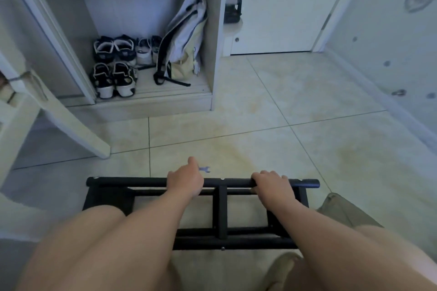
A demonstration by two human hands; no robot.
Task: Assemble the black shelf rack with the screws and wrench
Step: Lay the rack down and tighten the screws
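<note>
The black shelf rack [221, 210] lies flat on the tiled floor between my knees. Its far tube [132, 182] runs left to right and shows small silver screw heads on top. My left hand [185, 181] lies over the middle of that tube, thumb pointing away from me; its fingers are hidden under the hand. My right hand [272, 184] grips the same tube further right, fingers curled over its top. A small silver wrench [204, 169] lies on the floor just beyond the tube, right of my left thumb. No loose screws are visible.
A white chair leg [71, 120] slants down at the left. An open cabinet [142, 97] ahead holds several shoes [113, 78] and a bag [184, 38]. A white door [283, 7] stands at the back right, a wall [390, 42] on the right. My bare legs fill the foreground.
</note>
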